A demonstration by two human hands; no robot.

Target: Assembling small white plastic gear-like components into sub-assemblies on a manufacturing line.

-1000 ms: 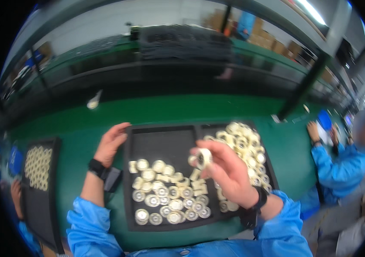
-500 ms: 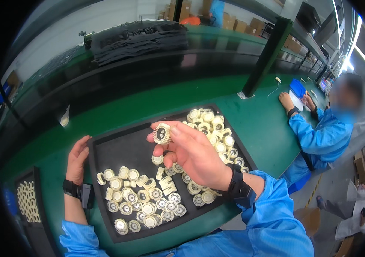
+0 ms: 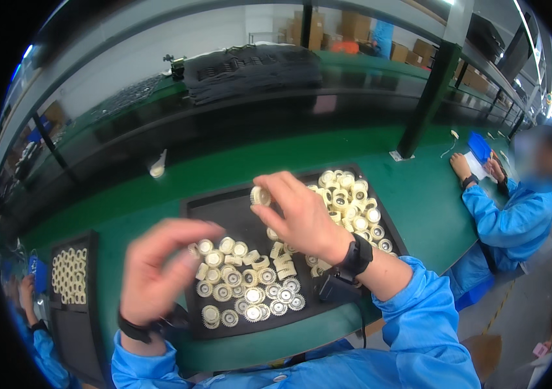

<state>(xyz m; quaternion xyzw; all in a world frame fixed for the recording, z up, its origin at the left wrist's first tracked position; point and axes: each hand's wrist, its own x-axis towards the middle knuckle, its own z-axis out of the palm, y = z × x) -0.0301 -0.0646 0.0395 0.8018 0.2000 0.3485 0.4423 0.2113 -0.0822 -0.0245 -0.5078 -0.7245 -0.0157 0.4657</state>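
Note:
Pinched between the thumb and fingers of my right hand (image 3: pixel 305 217) is a cream-white toothed gear (image 3: pixel 260 196), its rim turned partly side-on. It hangs over the bare far-left part of a black tray (image 3: pixel 221 211). My left hand (image 3: pixel 162 269), smeared by motion, reaches over the tray's left edge with thumb and fingers apart and nothing seen between them. Loose gears (image 3: pixel 250 279) lie in the tray's near-left part, some flat, some on edge. A denser heap of gears (image 3: pixel 347 198) fills the right side, partly hidden by my right hand.
To the left lies another black tray (image 3: pixel 75 324) with rows of gears. A small white piece (image 3: pixel 157 170) rests on the green bench (image 3: pixel 224 159). A dark post (image 3: pixel 428 97) rises at right. A co-worker's sleeve (image 3: pixel 500 217) is beyond; another person's hand (image 3: pixel 26 292) shows far left.
My left hand has lifted from beside the tray and swung right over its edge. The gear in my right hand has turned from face-on to nearly side-on. The whole view has shifted.

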